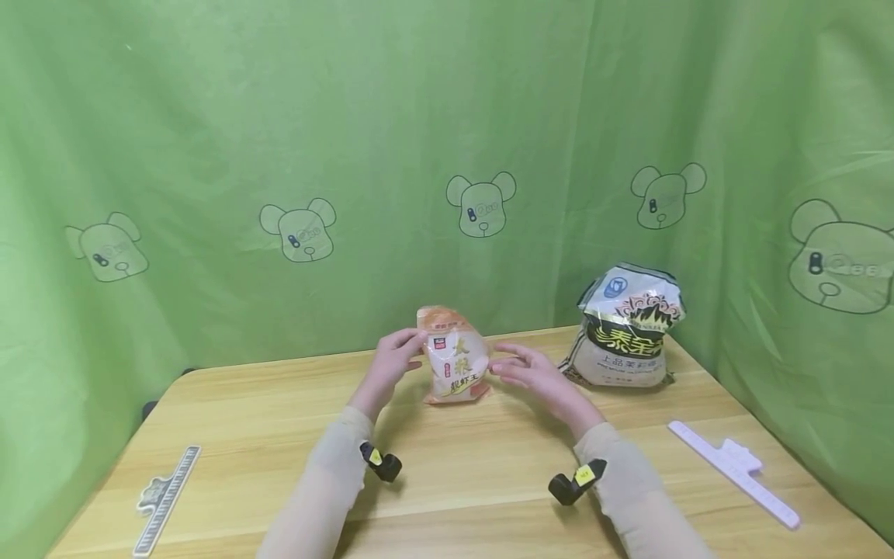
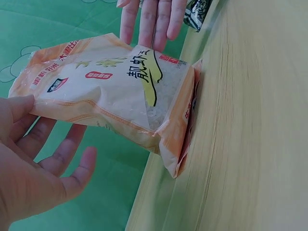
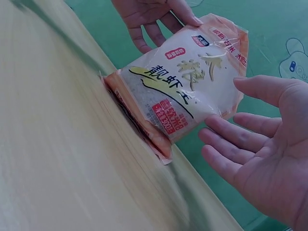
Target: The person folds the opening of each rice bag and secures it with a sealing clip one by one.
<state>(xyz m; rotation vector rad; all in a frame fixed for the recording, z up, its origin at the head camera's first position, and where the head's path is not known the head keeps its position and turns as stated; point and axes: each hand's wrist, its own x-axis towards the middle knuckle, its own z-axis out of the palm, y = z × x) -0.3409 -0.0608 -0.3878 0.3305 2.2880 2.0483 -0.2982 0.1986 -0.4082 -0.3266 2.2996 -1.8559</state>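
A small orange-and-white rice bag [image 1: 455, 359] stands on its bottom edge on the wooden table, its top slanting left in the head view. On its left is my left hand [image 1: 393, 363]; in the left wrist view the thumb [image 2: 21, 107] touches the bag's edge, while the other fingers spread loosely beside and behind it. At the other side is my right hand [image 1: 534, 376], its fingers [image 3: 231, 139] extended and spread, the tips at the bag's side. Whether those right fingertips press on the plastic I cannot tell.
A larger rice bag [image 1: 620, 330] stands at the back right of the table [image 1: 447, 481]. One grey clip with a long bar [image 1: 166, 501] lies at the left, a pale lilac one [image 1: 733, 472] at the right. Green curtain [image 1: 391, 116] hangs behind and around.
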